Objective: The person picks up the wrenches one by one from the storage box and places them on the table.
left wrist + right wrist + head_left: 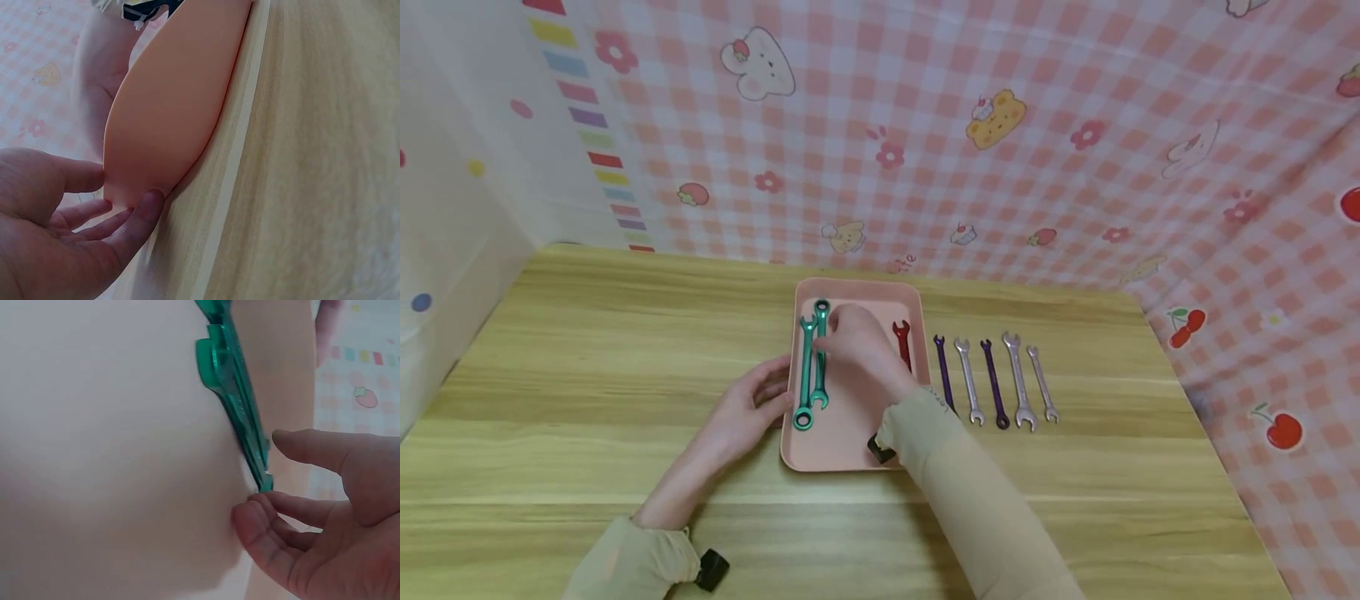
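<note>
Two green combination wrenches lie side by side along the left of a pink tray [842, 450]. The outer green wrench [806, 367] has its ring end toward me; the inner green wrench [822, 387] has its ring end away. My right hand [867, 348] is over the tray, thumb and fingertips at the inner wrench's far part. In the right wrist view the thumb stands apart from the fingers, which are by the wrench's end. My left hand [741, 421] touches the tray's left outer wall [169, 106] with spread fingers. A red wrench [902, 337] lies in the tray, partly hidden by my right arm.
Right of the tray, several wrenches lie in a row on the wooden table [625, 375]: a purple wrench [943, 367], a silver wrench [969, 379], another purple wrench [994, 383] and more silver ones. A checked pink curtain [925, 192] hangs behind the table.
</note>
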A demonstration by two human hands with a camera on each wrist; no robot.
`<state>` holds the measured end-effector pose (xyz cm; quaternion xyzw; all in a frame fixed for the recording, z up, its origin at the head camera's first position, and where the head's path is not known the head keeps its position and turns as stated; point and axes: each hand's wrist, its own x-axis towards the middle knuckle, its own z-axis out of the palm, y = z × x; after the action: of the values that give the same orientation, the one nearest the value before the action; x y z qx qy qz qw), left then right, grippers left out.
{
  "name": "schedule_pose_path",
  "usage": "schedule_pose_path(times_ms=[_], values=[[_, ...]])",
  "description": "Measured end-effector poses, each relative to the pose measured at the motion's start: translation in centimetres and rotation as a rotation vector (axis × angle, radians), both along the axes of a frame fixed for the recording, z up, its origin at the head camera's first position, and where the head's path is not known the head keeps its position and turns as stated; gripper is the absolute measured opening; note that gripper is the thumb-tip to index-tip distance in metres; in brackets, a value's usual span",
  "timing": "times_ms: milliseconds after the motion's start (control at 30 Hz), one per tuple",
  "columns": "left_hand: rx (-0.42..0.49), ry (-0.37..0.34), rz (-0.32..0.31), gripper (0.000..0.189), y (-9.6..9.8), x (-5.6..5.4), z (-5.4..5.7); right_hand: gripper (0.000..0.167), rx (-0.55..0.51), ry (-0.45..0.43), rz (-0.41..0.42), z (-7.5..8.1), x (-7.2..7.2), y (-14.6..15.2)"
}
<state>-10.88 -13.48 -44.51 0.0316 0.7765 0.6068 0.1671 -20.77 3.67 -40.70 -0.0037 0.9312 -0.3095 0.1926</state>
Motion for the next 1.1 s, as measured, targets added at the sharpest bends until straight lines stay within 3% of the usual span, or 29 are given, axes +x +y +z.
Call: schedule_pose_path(times_ms=[367, 733, 1000, 1100], values=[[0.011, -0.007, 0.002, 0.057, 0.0, 0.0, 0.0, 0.04, -0.052, 0.066, -0.152, -1.7, -0.3, -0.8], [-0.007, -0.001, 0.006, 0.056, 0.0, 0.0, 0.0, 0.029, -0.161, 0.06, -0.275, -1.8, -0.2, -0.9], [-0.001, 0.022, 0.0, 0.055, 0.1, 0.2, 0.1, 0.022, -0.011, 0.1, -0.233, -2.0, -0.3, -1.2], [-0.004, 0.022, 0.001, 0.055, 0.2, 0.2, 0.1, 0.019, -0.015, 0.091, -0.224, -1.9, -0.5, -1.1]])
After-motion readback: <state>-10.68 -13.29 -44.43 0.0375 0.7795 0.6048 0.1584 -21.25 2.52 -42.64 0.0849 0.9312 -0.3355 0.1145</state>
